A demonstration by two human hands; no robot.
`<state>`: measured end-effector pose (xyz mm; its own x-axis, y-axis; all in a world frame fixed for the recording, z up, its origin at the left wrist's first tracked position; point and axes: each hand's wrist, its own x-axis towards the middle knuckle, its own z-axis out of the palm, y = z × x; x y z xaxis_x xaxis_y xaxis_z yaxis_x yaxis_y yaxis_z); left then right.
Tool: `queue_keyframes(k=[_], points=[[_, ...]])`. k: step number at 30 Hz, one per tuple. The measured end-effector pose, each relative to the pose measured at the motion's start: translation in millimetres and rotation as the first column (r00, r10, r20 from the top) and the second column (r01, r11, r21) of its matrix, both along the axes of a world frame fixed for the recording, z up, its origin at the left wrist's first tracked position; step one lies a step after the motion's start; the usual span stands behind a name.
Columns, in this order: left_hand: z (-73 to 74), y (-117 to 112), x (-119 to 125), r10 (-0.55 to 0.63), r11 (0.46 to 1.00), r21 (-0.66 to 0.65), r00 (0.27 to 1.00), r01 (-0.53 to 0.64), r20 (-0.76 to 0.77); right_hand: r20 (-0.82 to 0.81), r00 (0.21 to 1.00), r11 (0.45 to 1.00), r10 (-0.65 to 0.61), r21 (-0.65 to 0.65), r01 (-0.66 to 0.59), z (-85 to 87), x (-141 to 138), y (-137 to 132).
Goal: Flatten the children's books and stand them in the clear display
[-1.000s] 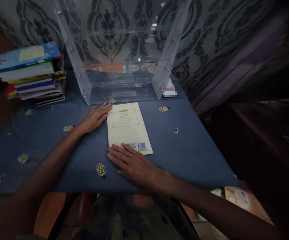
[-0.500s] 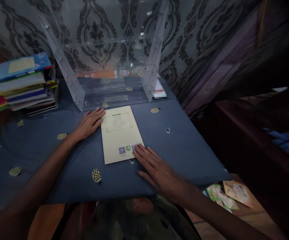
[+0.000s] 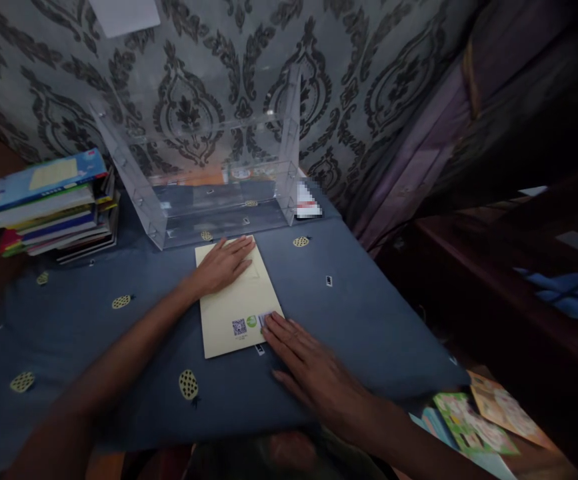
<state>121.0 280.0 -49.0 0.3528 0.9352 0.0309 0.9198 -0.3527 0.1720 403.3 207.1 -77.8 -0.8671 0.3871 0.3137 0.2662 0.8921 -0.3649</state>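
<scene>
A thin cream-coloured book (image 3: pixel 223 320) lies flat on the table with a QR code, a green round logo and a barcode near its lower edge. Across its upper part rests my left hand (image 3: pixel 225 265), palm down with fingers stretched out, hiding most of the printed text frame. At the lower right corner, my right hand (image 3: pixel 313 363) lies with extended fingertips on the book, partly over the barcode, its thumb apart. Neither hand grips anything.
Behind the book stands a clear acrylic rack (image 3: pixel 223 223). A stack of books (image 3: pixel 63 207) sits at the left. The table (image 3: pixel 369 320) has a blue cloth printed with pineapples. Booklets (image 3: pixel 476 420) lie lower down at the right. A patterned wall (image 3: pixel 249 87) rises behind.
My left hand has moved right, from the book's left edge onto its upper part. My right hand stays at the lower right corner. The view has tilted up slightly.
</scene>
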Motion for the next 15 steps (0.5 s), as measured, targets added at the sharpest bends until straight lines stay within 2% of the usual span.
queue_keyframes(k=[4, 9, 15], points=[[0.5, 5, -15, 0.156, 0.986, 0.059, 0.987, -0.154, -0.041, -0.025, 1.000, 1.000, -0.016, 0.014, 0.016, -0.4, 0, 0], [0.2, -13, -28, 0.267, 0.952, 0.163, 0.963, -0.257, -0.040, -0.067, 0.997, 0.998, -0.048, 0.043, 0.051, 3.8, -3, 1], [13.7, -27, -30, 0.400, 0.913, 0.125, 0.911, -0.388, -0.101, -0.053, 0.993, 0.990, -0.107, 0.090, 0.111, 11.1, -14, 5]])
